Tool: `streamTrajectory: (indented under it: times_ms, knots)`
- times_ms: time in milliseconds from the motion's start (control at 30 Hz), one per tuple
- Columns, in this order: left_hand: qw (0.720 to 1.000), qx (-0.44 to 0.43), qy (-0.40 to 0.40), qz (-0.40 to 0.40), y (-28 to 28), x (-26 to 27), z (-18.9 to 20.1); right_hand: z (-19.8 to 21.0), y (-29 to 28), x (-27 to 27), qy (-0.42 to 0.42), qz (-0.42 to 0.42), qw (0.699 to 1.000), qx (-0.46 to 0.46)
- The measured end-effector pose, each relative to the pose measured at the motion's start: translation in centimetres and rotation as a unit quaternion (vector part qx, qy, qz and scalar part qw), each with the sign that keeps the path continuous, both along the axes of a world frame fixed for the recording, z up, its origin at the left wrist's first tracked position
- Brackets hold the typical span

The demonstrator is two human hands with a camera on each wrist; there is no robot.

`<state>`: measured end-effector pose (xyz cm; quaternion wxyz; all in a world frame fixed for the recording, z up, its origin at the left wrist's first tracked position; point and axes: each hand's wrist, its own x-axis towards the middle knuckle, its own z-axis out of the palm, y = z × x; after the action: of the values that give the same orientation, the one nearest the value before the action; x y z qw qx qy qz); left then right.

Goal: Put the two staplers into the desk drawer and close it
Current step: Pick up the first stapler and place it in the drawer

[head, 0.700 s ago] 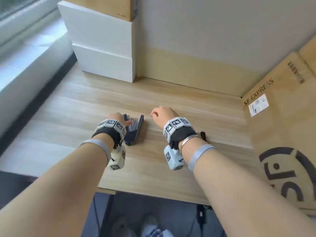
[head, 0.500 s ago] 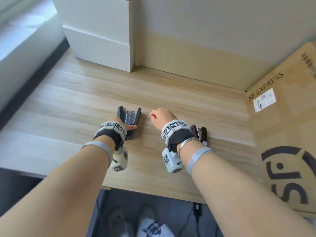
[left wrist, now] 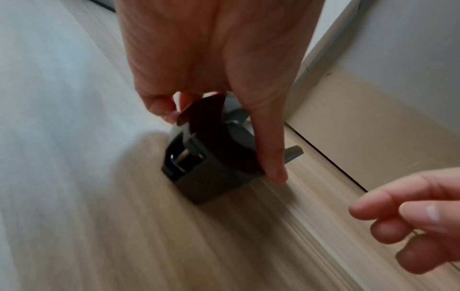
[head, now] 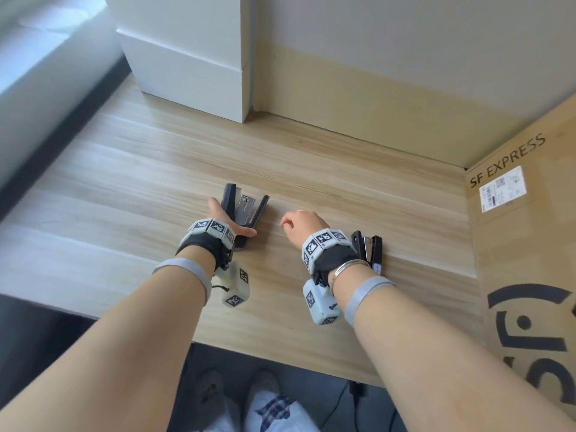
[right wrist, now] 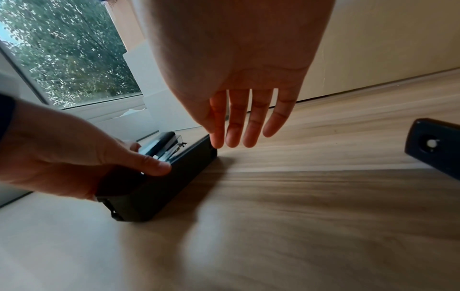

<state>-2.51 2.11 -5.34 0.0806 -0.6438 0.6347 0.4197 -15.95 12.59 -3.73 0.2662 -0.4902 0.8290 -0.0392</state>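
A large black stapler lies on its side on the wooden desk, its metal staple channel showing. My left hand grips its near end, thumb on one side and fingers on the other; the left wrist view shows this left hand around the stapler. My right hand hovers just right of it, fingers relaxed and holding nothing. A smaller black stapler lies beside my right wrist, and its end shows in the right wrist view. No drawer is visible.
Stacked white boxes stand at the back left against the wall. A large cardboard box marked SF EXPRESS walls off the right side. The desk's front edge is close to me, with my feet below.
The head view has tilted down. More of the large stapler now shows ahead of my left hand. The small stapler has come into sight beside my right wrist.
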Motion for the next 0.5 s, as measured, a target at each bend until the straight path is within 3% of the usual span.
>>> streamTrajectory:
  times_ms: [100, 200, 300, 500]
  knots:
    - [0.997, -0.018, 0.074, 0.027, 0.7, 0.0, -0.5, -0.5, 0.2, -0.4, -0.002, 0.007, 1.0, 0.008]
    - [0.994, -0.051, 0.1, 0.013, 0.9, 0.0, -0.7, -0.9, 0.3, -0.4, -0.006, 0.01, 1.0, 0.015]
    - [0.991, -0.096, 0.066, -0.06, 1.0, -0.2, -0.6, -1.2, 0.4, -0.5, -0.009, 0.011, 1.0, 0.015]
    - [0.986, -0.133, 0.027, -0.1, 2.2, -0.4, -0.8, -1.6, 0.4, -0.2, -0.014, 0.002, 1.0, 0.018]
